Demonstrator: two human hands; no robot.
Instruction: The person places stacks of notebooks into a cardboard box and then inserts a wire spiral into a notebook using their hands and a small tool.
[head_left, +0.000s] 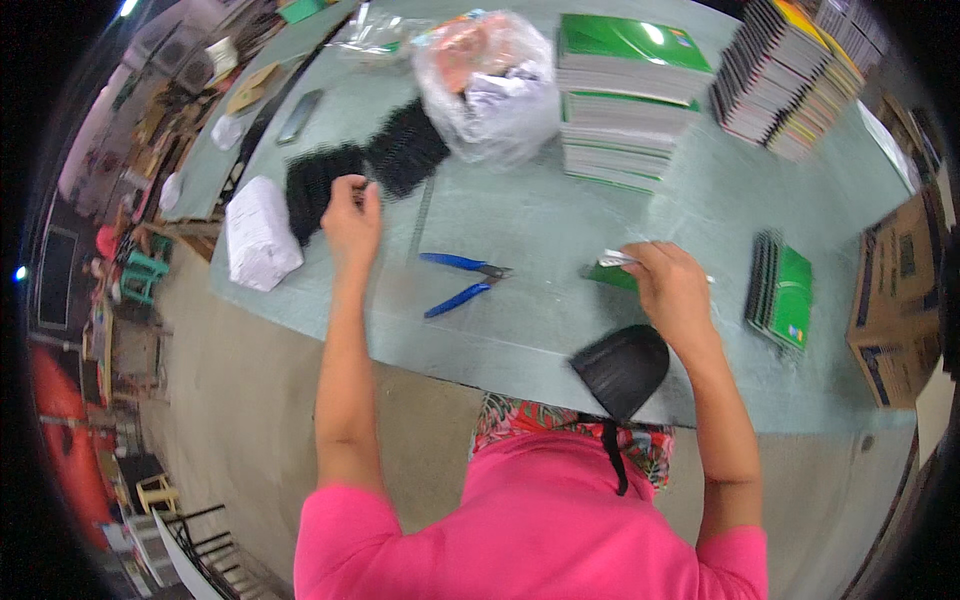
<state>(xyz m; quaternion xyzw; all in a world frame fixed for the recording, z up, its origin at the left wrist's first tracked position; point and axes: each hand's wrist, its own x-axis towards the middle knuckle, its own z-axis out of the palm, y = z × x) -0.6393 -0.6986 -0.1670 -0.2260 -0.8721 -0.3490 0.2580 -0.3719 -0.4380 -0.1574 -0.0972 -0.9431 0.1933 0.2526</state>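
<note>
My left hand (352, 222) is at the near edge of two bundles of black ridged strips, which look like binding coils (325, 180). Its thumb and fingers are pinched together; dark bits show between them, too blurred to name. My right hand (672, 292) grips a small green notebook (612, 276) with white page edges, tilted above the table and partly hidden by the fingers. Between the hands, blue-handled cutting pliers (462, 285) lie with their handles spread. A black rounded pouch (625, 370) with a strap sits at the table's front edge, below my right hand.
Tall stacks of green notebooks (632, 95) and black-edged books (780, 85) stand at the back. A clear bag (490, 95) holds crumpled paper. A white wrapped bundle (260, 235) lies left; several green notebooks (785, 290) and a cardboard box (897, 295) are right.
</note>
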